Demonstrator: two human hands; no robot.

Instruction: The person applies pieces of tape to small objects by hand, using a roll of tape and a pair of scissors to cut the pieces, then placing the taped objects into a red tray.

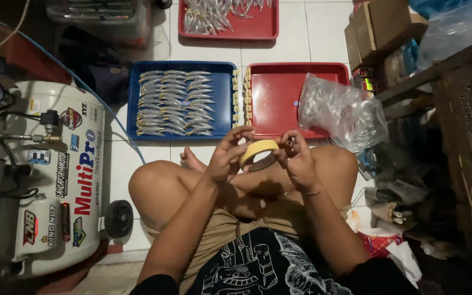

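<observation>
I sit cross-legged on a tiled floor. My left hand [226, 157] grips a roll of cream masking tape [258, 149] above my knees. My right hand [297, 158] touches the roll's other side and pinches at its edge; a small dark thing may be in its fingers, too small to tell. Just beyond my hands lie a blue tray [134, 104] filled with rows of silvery fish-shaped lures and a red tray [274, 104]. Short tape pieces line the edges between the two trays. A clear plastic bag [341, 109] of shiny parts rests on the red tray's right side.
A white air compressor [61, 175] with a blue hose stands at my left. Another red tray [258, 27] of silvery lures lies farther away. Cardboard boxes [381, 24], a wooden shelf and clutter crowd the right side.
</observation>
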